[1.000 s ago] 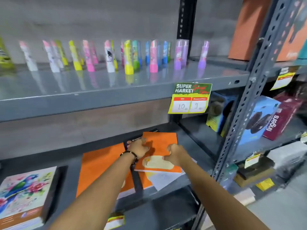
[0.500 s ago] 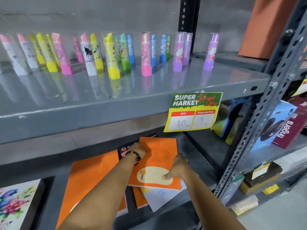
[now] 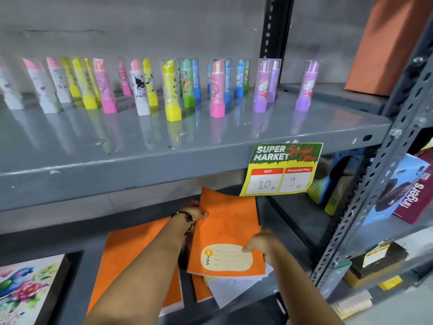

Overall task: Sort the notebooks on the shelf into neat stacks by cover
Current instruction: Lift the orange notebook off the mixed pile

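Low in the centre of the frame, both hands gripped an orange notebook over the lower shelf. The left hand pinched its left edge near the top; the right hand clamped its right edge, thumb on the cream label. Beneath it lay loose notebooks, one white. Another orange stack sat just left, a floral notebook at lower left. A price tag hung from the upper shelf.

Cartoon tubes stand above a price tag.
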{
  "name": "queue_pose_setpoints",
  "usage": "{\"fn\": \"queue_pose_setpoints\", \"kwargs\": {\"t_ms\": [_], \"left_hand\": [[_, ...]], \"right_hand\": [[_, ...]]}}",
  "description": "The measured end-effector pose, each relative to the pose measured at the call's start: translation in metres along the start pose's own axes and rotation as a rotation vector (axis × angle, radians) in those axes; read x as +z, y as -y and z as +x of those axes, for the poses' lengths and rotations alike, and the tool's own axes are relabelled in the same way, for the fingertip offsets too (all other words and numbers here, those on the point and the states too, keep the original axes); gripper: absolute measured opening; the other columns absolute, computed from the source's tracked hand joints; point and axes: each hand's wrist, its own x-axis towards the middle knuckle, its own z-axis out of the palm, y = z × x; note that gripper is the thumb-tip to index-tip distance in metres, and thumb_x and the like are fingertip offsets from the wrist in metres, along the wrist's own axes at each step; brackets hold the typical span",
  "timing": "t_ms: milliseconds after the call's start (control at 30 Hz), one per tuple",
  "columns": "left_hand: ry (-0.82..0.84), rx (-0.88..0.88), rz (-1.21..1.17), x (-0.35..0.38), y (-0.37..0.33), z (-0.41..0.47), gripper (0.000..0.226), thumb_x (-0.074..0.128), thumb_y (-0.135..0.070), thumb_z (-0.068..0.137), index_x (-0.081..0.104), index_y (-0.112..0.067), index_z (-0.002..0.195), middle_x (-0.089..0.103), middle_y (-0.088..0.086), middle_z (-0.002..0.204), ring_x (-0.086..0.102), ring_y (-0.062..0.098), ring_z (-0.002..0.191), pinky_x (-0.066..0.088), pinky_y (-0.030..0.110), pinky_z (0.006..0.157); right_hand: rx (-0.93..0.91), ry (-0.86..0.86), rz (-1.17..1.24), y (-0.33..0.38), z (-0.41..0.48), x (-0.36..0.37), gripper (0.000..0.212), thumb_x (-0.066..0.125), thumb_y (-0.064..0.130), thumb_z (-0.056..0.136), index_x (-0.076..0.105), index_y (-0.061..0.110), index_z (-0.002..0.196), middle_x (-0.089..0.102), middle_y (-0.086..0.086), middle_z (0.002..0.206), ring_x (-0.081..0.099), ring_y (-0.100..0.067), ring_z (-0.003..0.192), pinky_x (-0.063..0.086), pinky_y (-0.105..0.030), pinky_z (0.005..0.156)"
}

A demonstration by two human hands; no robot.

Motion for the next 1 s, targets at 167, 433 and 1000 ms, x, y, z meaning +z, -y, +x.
{"fn": "queue_pose_setpoints", "kwargs": {"t_ms": [167,433,1000], "left_hand": [[0.087,0.060,-0.262,-0.017,-0.010,-0.043,0.038,0.058,0.000,0.085,0.046,-0.023,0.113,0.062,0.010,0.110,0.063,0.028,0.094,0.057,0.043,0.074],[0.120,0.176,-0.337,-0.038,-0.006,-0.069,0.049,0.063,-0.001,0.082,0.047,-0.026,0.121,0.063,0.012,0.114,0.065,0.025,0.094,0.059,0.036,0.073],[-0.174,0.014,-0.228,-0.156,0.048,-0.095,0.044,0.067,-0.005,0.080,0.056,-0.010,0.122,0.065,0.008,0.099,0.063,0.024,0.085,0.059,0.029,0.060]], "right_hand": [[-0.129,0.031,0.359,0.001,-0.029,-0.016,0.037,0.069,-0.010,0.066,0.057,0.008,0.096,0.070,-0.009,0.085,0.065,-0.025,0.078,0.054,-0.038,0.070],[-0.256,0.139,0.543,0.003,-0.048,-0.019,0.047,0.065,-0.014,0.073,0.054,0.021,0.100,0.071,-0.012,0.094,0.070,-0.028,0.083,0.055,-0.033,0.058],[-0.250,0.404,0.424,0.061,-0.053,0.091,0.031,0.063,-0.018,0.072,0.067,0.004,0.092,0.072,-0.008,0.081,0.070,-0.016,0.062,0.055,-0.025,0.051]]}}
